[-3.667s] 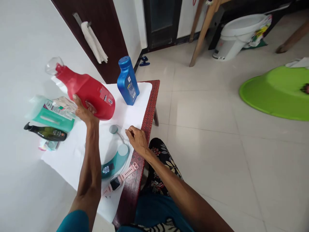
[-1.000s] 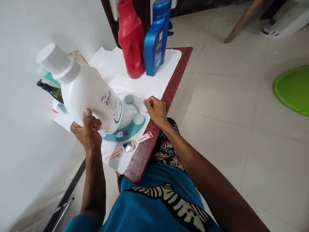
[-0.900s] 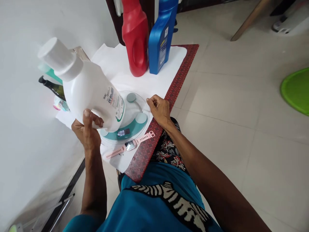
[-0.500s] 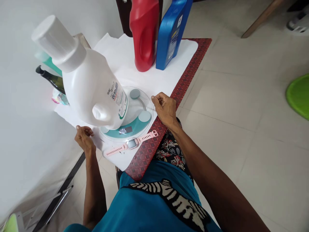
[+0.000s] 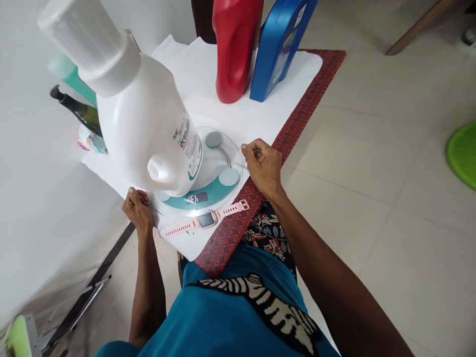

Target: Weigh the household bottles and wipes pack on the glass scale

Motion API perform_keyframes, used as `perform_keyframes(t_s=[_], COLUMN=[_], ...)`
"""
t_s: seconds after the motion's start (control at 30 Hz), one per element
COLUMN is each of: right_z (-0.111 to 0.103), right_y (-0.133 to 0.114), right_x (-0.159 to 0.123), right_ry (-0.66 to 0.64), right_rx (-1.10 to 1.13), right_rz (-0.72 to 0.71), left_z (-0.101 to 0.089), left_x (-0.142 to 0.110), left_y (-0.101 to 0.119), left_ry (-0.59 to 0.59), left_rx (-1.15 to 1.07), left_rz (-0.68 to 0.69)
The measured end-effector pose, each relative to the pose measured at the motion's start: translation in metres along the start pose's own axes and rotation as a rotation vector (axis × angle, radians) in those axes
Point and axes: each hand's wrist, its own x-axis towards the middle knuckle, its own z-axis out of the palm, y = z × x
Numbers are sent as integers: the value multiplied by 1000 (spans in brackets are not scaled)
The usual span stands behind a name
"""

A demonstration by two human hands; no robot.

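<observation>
A big white laundry detergent jug (image 5: 148,114) with a white cap stands on a round glass kitchen scale (image 5: 223,191), whose lit display seems to start with a 4. My left hand (image 5: 138,209) is beside the jug's lower left, fingers curled with nothing visible in them, apart from the handle. At the scale's right rim rests my right hand (image 5: 265,167), its fingers folded in and nothing seen in them; whether it touches the glass I cannot tell. In front of the scale a pink-strapped smartwatch (image 5: 207,219) lies stretched out.
Behind the scale stand a red jug (image 5: 236,54) and a blue bottle (image 5: 277,54). A dark green pump bottle (image 5: 80,109) and a teal container (image 5: 78,82) are by the wall. White paper covers part of the red-patterned table (image 5: 305,106). A green seat (image 5: 463,153) is far right.
My left hand earlier moved the red jug back beside the blue bottle, then brought the white jug onto the scale and let go. The display's figures changed. My right hand stayed by the scale's rim.
</observation>
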Motion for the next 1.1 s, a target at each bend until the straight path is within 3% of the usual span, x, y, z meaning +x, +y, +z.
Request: perform_keyframes(t_s=[0.17,0.3,0.4,0.5,0.67,0.83,1.0,1.1], right_z=[-1,-1,-1,-1,-2,-2,-2,-2], right_y=[-1,-1,-1,-3,-6,-9,-10,-10], right_x=[1,2,2,2,3,6,7,7], right_ry=[-5,-2,-6,-7,-13,-20,-41,-38], right_rx=[4,-1,4,17,46,43,75,77], right_rz=[-2,-4,6,19,34,54,68,70], left_z=[2,9,19,32,54,71,89,113], left_x=[-1,-6,-13,-21,-25,-8,26,53], left_y=[13,55,93,120,145,172,198,210], left_ry=[59,178,44,-116,-60,78,136,145], left_rx=[-31,-106,-112,-63,-240,-408,-425,-497], left_rz=[-37,178,378,457,319,149,252,321])
